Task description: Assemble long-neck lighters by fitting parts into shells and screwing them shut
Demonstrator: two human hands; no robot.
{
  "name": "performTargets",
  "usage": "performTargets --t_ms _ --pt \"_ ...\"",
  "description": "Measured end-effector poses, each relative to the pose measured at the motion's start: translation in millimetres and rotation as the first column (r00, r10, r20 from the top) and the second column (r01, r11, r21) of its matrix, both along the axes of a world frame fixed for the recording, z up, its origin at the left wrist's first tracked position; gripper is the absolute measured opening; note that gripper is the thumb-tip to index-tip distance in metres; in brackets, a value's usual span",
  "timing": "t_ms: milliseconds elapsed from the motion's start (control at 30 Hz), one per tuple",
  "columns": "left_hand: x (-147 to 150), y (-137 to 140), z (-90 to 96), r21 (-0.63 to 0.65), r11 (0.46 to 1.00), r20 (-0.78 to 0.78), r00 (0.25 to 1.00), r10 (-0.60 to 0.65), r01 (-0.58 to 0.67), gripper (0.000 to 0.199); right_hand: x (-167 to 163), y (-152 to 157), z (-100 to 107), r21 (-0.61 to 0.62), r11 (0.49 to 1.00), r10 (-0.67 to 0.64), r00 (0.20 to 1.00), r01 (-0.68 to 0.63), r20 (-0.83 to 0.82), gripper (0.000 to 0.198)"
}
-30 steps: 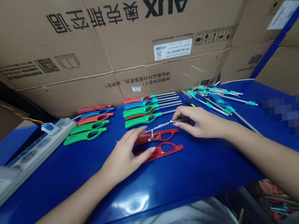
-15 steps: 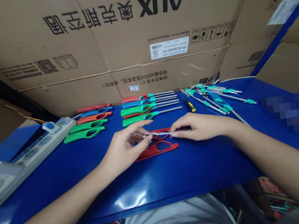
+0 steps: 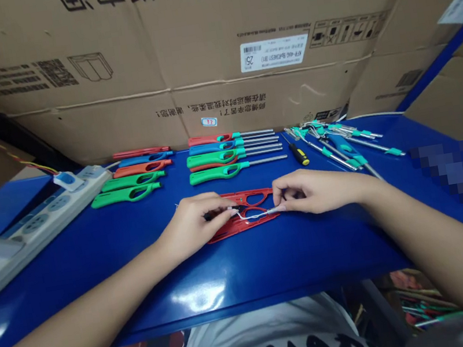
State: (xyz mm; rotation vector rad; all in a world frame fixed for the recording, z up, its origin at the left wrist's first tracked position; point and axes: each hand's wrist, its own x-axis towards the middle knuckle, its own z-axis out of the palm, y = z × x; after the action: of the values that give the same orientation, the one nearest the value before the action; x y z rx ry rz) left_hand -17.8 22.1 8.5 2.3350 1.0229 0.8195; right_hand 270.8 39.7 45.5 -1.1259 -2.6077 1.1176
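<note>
Between my two hands runs a thin white wire (image 3: pixel 252 217). My left hand (image 3: pixel 193 222) is closed in a pinch on a small black part (image 3: pixel 234 209) at the wire's left end. My right hand (image 3: pixel 311 191) pinches the other end of the wire, where a pale tip shows at the fingertips. Under the hands lie two red lighter casing halves (image 3: pixel 240 229), each with an oval trigger opening, partly covered by my fingers. Whether the wire touches the casing, I cannot tell.
Behind the hands are assembled long lighters (image 3: pixel 218 173) and, leftward, coloured casings (image 3: pixel 129 196). A yellow-black screwdriver (image 3: pixel 299 154) lies beside a pile of metal tubes with teal parts (image 3: pixel 348 146). A power strip (image 3: pixel 41 224) stands left; a cardboard wall (image 3: pixel 118 124) closes the back.
The view has tilted down a little. The wire now sags in a curve, and the black part shows at my left fingertips. The two casing halves appear closer together.
</note>
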Motion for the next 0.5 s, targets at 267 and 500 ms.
performTargets --t_ms 267,500 --pt "1.0 -7.6 0.8 0.143 0.984 -0.075 0.993 -0.093 0.103 0.017 2.4 1.8 1.9 0.077 0.995 0.063 0.998 -0.063 0.005 0.022" --pt "1.3 -7.3 -1.3 0.136 0.986 -0.107 0.991 -0.083 0.097 0.018 8.3 5.0 4.2 0.140 0.987 0.078 0.997 -0.076 -0.007 0.024"
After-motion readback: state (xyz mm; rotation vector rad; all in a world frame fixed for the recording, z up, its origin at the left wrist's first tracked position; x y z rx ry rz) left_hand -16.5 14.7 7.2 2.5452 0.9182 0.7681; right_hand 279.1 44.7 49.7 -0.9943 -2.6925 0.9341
